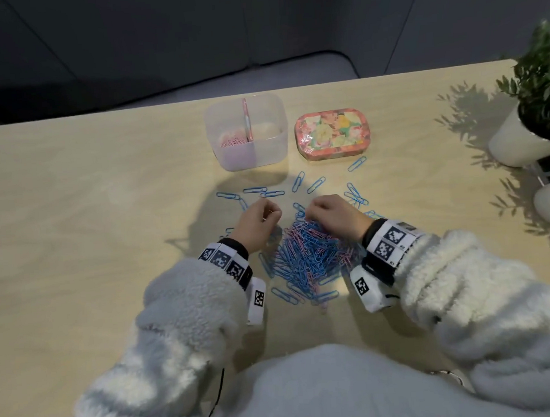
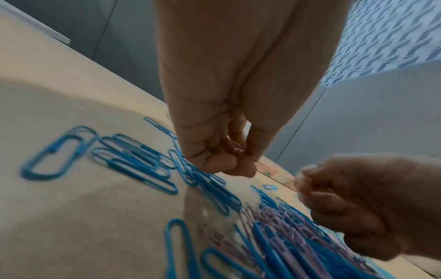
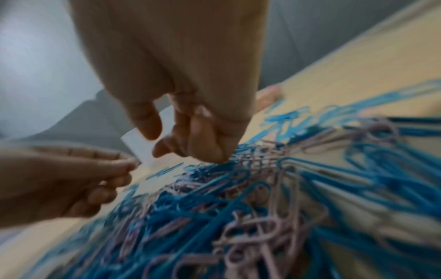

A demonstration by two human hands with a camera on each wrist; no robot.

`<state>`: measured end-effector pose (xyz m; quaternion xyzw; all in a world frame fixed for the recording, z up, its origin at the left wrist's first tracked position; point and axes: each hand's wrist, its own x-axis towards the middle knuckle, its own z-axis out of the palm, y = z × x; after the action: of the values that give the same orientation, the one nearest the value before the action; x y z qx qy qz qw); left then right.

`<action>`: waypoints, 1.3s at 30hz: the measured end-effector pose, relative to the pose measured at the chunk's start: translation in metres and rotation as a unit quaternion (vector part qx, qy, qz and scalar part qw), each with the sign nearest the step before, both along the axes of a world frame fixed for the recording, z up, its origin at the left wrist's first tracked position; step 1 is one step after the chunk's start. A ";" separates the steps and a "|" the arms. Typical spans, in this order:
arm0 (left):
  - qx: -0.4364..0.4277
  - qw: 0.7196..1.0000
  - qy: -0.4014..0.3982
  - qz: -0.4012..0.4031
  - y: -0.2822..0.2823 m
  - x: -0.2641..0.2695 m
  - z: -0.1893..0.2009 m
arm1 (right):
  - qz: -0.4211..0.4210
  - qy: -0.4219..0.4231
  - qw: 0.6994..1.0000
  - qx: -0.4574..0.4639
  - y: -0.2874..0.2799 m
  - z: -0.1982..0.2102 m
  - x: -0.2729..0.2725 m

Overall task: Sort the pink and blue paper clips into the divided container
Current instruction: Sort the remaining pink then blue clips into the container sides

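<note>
Basically everything keys off the mixed clip pile [image 1: 306,255], a tangled heap of thin coated-wire clips, mostly blue with pink threaded through, on the pale wood-grain table [image 1: 88,205].

Left hand [image 1: 258,224] sits at the pile's far-left edge, fingers curled tight with thumb to fingertips; probably bunching picked pink clips, but I cannot tell if anything is pinched.

Right hand [image 1: 332,214] is at the pile's far-right edge, fingers curled down, tips digging into the tangle; whether it has a clip, can't tell, wrist view is blurred.

Beyond the pile: translucent divided container [image 1: 227,146], rounded square tub with an upright divider; pink clips [image 1: 234,141] in its left cell, right cell looks bare.

Loose blue clips [image 1: 267,192] fan out between pile and container, likely set aside.

Floral tin [image 1: 330,132] sits just right of the container.
</note>
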<state>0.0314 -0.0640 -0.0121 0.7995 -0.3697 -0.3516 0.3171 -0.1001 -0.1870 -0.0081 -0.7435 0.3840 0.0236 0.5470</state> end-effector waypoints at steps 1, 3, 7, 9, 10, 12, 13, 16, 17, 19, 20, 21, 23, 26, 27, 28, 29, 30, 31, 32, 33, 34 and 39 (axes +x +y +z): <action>0.013 1.000 -0.010 -0.008 0.001 -0.002 0.001 | 0.067 0.014 0.993 -0.091 0.005 0.000 0.001; 0.042 0.997 -0.051 -0.031 0.006 -0.006 0.002 | 0.148 0.060 0.961 -0.225 0.013 0.001 0.003; 0.050 0.988 -0.122 -0.080 0.023 -0.013 -0.001 | 0.195 0.091 0.921 -0.325 0.022 0.002 0.006; 0.060 0.982 -0.150 -0.097 0.032 -0.012 -0.005 | 0.220 0.102 0.901 -0.359 0.022 0.003 0.009; 0.060 0.981 -0.161 -0.094 0.035 -0.010 -0.007 | 0.232 0.111 0.892 -0.372 0.022 0.003 0.009; 0.060 0.981 -0.174 -0.063 0.038 -0.005 -0.008 | 0.241 0.123 0.886 -0.377 0.021 0.001 0.009; 0.059 0.982 -0.175 -0.045 0.039 -0.002 -0.007 | 0.232 0.120 0.892 -0.370 0.020 0.000 0.007; 0.051 0.983 -0.172 -0.041 0.041 0.003 -0.004 | 0.153 0.072 0.934 -0.314 0.011 -0.005 0.001; 0.052 0.982 -0.171 -0.060 0.043 0.003 -0.003 | 0.122 0.052 0.949 -0.286 0.007 -0.007 -0.001; 0.062 0.979 -0.162 -0.106 0.046 0.000 -0.002 | 0.055 0.008 0.975 -0.215 -0.002 -0.008 -0.006; 0.069 0.978 -0.154 -0.125 0.047 -0.003 -0.002 | 0.018 -0.019 0.985 -0.170 -0.005 -0.006 -0.008; 0.072 0.977 -0.150 -0.133 0.048 -0.006 -0.003 | -0.019 -0.047 0.992 -0.119 -0.007 -0.004 -0.011; 0.068 0.977 -0.154 -0.129 0.048 -0.010 -0.006 | -0.091 -0.085 0.992 -0.010 -0.010 0.001 -0.017; 0.072 0.975 -0.160 -0.135 0.046 -0.013 -0.007 | -0.158 -0.099 0.974 0.127 -0.015 0.004 -0.021; 0.074 0.975 -0.155 -0.141 0.045 -0.014 -0.006 | -0.167 -0.106 0.968 0.156 -0.016 0.007 -0.021; 0.075 0.976 -0.149 -0.143 0.044 -0.014 -0.005 | -0.180 -0.123 0.957 0.191 -0.017 0.009 -0.021; 0.072 0.977 -0.145 -0.140 0.045 -0.013 -0.003 | -0.201 -0.144 0.940 0.234 -0.018 0.011 -0.021; 0.070 0.979 -0.140 -0.133 0.045 -0.011 -0.002 | -0.224 -0.165 0.919 0.279 -0.019 0.013 -0.021; 0.068 0.981 -0.131 -0.123 0.046 -0.009 0.001 | -0.235 -0.185 0.900 0.318 -0.020 0.014 -0.021; 0.067 0.985 -0.117 -0.111 0.048 -0.005 0.002 | -0.236 -0.201 0.883 0.353 -0.020 0.015 -0.021; 0.063 0.988 -0.101 -0.099 0.050 0.000 0.004 | -0.228 -0.209 0.872 0.379 -0.019 0.016 -0.020; 0.058 0.991 -0.083 -0.088 0.053 0.005 0.005 | -0.219 -0.207 0.869 0.392 -0.018 0.016 -0.017; 0.065 0.998 0.005 -0.021 0.060 0.023 0.002 | -0.190 -0.133 0.926 0.298 -0.008 0.015 -0.002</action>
<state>0.0541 -0.0038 -0.0099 0.8086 -0.3613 -0.3852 0.2592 -0.1017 -0.1952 0.0068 -0.4556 0.4165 -0.0665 0.7839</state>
